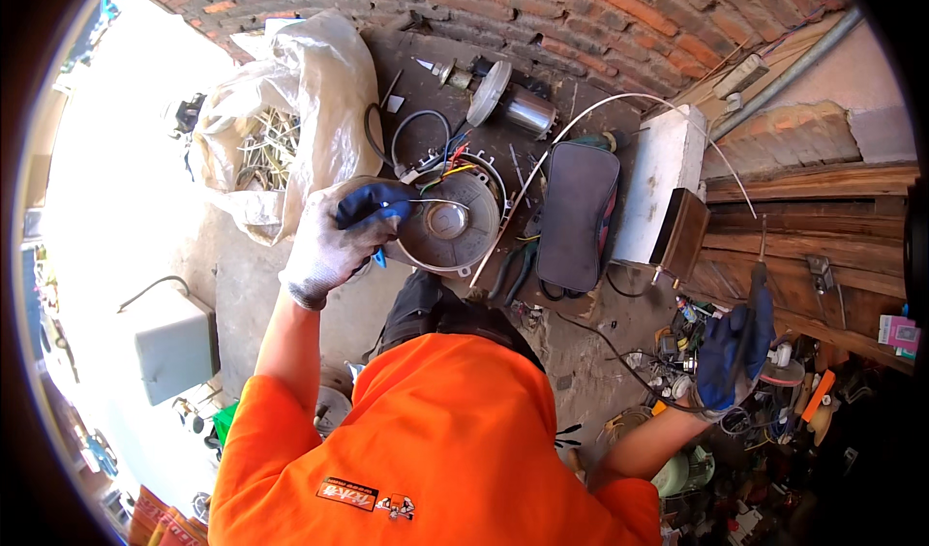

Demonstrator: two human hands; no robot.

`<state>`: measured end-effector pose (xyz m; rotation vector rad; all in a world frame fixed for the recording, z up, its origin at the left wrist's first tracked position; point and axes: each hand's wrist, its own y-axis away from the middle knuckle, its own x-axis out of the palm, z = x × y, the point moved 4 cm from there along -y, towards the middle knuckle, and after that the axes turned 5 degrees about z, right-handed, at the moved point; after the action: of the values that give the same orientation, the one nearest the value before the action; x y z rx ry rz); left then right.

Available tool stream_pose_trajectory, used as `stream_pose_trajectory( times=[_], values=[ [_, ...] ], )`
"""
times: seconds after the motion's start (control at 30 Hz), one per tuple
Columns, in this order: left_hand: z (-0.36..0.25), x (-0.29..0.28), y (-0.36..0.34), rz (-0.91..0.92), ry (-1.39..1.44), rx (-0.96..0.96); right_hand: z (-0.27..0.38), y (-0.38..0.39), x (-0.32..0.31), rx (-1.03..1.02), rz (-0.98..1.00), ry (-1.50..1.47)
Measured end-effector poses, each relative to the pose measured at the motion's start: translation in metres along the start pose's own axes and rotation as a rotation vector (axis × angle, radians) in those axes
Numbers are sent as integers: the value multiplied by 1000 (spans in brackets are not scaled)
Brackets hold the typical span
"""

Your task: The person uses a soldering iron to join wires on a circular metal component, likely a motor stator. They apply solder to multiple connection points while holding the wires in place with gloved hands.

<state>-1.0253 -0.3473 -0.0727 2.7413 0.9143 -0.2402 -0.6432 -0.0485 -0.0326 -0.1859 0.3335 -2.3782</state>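
Observation:
My left hand [350,225], in a grey and blue work glove, is closed in a pinch on a thin silvery wire [440,201]. The wire curves over a round grey motor housing [450,248], which sits at the bench's near edge. Red, yellow and green leads [459,166] come out at the housing's far side. Well off to the right, my gloved right hand [733,352] is closed around the dark handle of what looks like a soldering iron [762,260]. Its slim metal tip points away from me, and a black cord [619,357] trails from the hand.
Behind the housing lies a motor rotor [513,106] on the bench. A plastic bag of scrap strands [324,91] stands left; a dark pouch [578,219] and white block [658,183] lie right. A pale curved cable [571,130] arches over the bench. Clutter covers the right floor.

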Motion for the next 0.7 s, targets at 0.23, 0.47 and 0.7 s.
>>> stream_pose_trajectory(
  times=[0.23, 0.47, 0.7],
  values=[
    [-12, -10, -34, 298, -346, 456, -25, 10, 100, -166, -186, 271],
    [5, -12, -55, 368, -287, 490, -114, 40, 206, -283, -32, 348],
    [15, -8, -66, 429, -249, 430, -120, 21, 265, 59, 16, 564]
  ],
)
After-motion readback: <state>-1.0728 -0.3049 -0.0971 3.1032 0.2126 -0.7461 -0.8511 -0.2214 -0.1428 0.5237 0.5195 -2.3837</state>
